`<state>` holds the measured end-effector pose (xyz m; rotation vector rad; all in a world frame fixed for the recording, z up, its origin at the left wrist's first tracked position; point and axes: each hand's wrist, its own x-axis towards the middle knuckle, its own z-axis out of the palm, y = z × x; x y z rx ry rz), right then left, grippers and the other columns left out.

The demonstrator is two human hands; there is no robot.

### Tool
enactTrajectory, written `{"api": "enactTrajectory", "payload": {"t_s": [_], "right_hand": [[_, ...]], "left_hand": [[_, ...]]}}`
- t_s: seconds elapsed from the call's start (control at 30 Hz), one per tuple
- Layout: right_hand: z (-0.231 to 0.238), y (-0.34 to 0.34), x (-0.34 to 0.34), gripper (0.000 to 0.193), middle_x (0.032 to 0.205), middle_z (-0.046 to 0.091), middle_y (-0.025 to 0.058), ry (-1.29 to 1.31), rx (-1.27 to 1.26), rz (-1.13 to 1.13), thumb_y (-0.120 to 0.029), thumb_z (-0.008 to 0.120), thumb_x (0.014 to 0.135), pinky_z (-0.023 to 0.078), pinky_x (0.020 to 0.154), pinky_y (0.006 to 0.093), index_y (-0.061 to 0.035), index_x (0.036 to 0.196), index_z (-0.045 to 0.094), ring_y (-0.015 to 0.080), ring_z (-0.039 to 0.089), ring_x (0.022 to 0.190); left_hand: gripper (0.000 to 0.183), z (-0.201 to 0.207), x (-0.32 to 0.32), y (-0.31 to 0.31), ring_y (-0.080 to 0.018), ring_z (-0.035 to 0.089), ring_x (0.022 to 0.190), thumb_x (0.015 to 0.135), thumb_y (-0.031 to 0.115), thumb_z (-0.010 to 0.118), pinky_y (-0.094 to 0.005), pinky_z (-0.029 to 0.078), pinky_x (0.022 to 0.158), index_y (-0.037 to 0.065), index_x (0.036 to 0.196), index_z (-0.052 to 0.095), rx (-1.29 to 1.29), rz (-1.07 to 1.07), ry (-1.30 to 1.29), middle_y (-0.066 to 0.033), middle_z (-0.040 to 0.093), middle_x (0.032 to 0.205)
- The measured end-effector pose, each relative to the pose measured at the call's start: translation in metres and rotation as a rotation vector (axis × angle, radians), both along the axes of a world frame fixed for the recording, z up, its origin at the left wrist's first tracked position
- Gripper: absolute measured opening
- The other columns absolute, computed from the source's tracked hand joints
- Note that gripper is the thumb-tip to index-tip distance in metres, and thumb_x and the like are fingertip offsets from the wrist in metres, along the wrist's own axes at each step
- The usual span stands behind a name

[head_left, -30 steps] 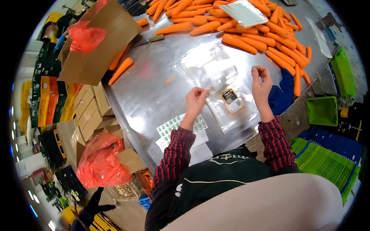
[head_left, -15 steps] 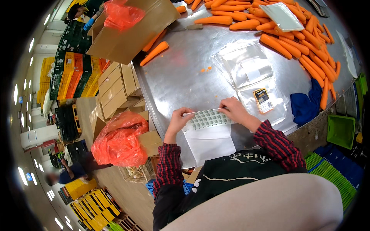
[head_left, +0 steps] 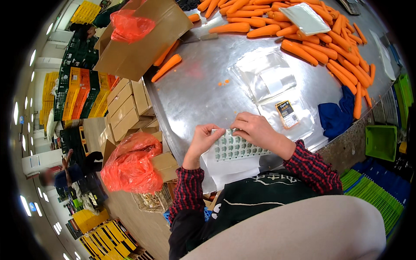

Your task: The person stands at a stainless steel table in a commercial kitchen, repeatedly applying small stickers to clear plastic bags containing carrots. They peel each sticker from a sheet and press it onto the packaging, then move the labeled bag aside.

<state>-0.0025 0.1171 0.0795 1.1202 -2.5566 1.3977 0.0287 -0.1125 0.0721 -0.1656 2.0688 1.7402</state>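
Observation:
A white sheet of small green-printed stickers [head_left: 245, 149] lies at the near edge of the metal table [head_left: 195, 95], over plain white paper [head_left: 229, 170]. My left hand [head_left: 203, 142] pinches its upper left corner between thumb and fingers. Close beside it, my right hand [head_left: 256, 130] has its thumb and fingertips closed at the sheet's upper edge; whether a single sticker is between them is too small to tell. Just beyond my right hand are clear plastic bags [head_left: 268, 80] and a bag with an orange-and-black label [head_left: 287, 113].
Many carrots [head_left: 320, 52] are heaped at the far right, with a clear-wrapped pack [head_left: 305, 18] on top. A blue cloth [head_left: 336, 115] lies at the right edge. Cardboard boxes [head_left: 125, 104] and red plastic [head_left: 134, 164] stand left. A knife [head_left: 209, 37] lies at the back.
My right hand has moved left along the sheet's upper edge toward my left hand. The sheet now tilts, its right end lower. A person in the left background has shifted.

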Motion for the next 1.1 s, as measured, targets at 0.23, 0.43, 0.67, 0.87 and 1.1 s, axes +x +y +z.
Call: {"api": "enactTrajectory", "payload": {"t_s": [0.23,0.43,0.67,0.87,1.1], "right_hand": [[-0.021,0.002,0.021,0.014,0.08,0.058,0.0033,0.278,0.049,-0.017,-0.01,0.072,0.073,0.05,0.06,0.0336,-0.0074,0.083,0.063,0.0216,0.061,0.076],[-0.082,0.142,0.008,0.01,0.075,0.068,0.0018,-0.732,-0.335,-0.805,-0.01,0.069,0.084,0.048,0.059,0.0244,0.0005,0.087,0.07,0.007,0.059,0.066],[-0.117,0.168,-0.003,0.02,0.065,0.067,0.0056,-0.628,0.046,-0.812,-0.016,0.075,0.08,0.046,0.054,0.0245,0.0029,0.079,0.069,0.0082,0.061,0.059],[-0.114,0.175,-0.007,0.027,0.064,0.066,0.0104,-0.423,0.132,-1.021,-0.025,0.076,0.079,0.047,0.052,0.0304,0.0001,0.076,0.067,0.0184,0.062,0.054],[-0.079,0.243,-0.01,0.02,0.065,0.059,-0.0021,-0.615,-0.808,-1.119,-0.021,0.069,0.09,0.032,0.044,0.0178,-0.0038,0.08,0.065,0.0005,0.043,0.048]], "left_hand": [[0.017,-0.061,-0.003,-0.014,-0.0039,0.056,0.06,0.087,0.016,0.071,-0.0193,0.041,0.051,-0.001,0.085,0.069,0.028,0.079,-0.17,0.0002,0.065,0.071],[0.047,-0.078,0.005,-0.031,-0.0186,0.065,0.084,0.072,0.016,0.082,-0.029,0.049,0.067,-0.001,0.112,0.063,-0.671,0.141,0.372,-0.0118,0.068,0.1],[0.034,-0.08,-0.023,0.153,-0.0229,0.063,0.084,0.072,0.017,0.079,-0.0331,0.05,0.07,0.007,0.101,0.065,-0.305,-0.244,0.604,-0.0074,0.063,0.099],[0.024,-0.108,-0.037,0.198,-0.0309,0.06,0.087,0.069,0.015,0.077,-0.0365,0.05,0.075,0.007,0.09,0.067,-0.461,-0.532,0.705,-0.0087,0.062,0.102],[0.011,-0.113,-0.062,0.173,-0.0132,0.062,0.074,0.084,0.012,0.069,-0.0263,0.048,0.064,0.002,0.085,0.066,0.058,-0.069,-0.04,-0.005,0.065,0.076]]}}
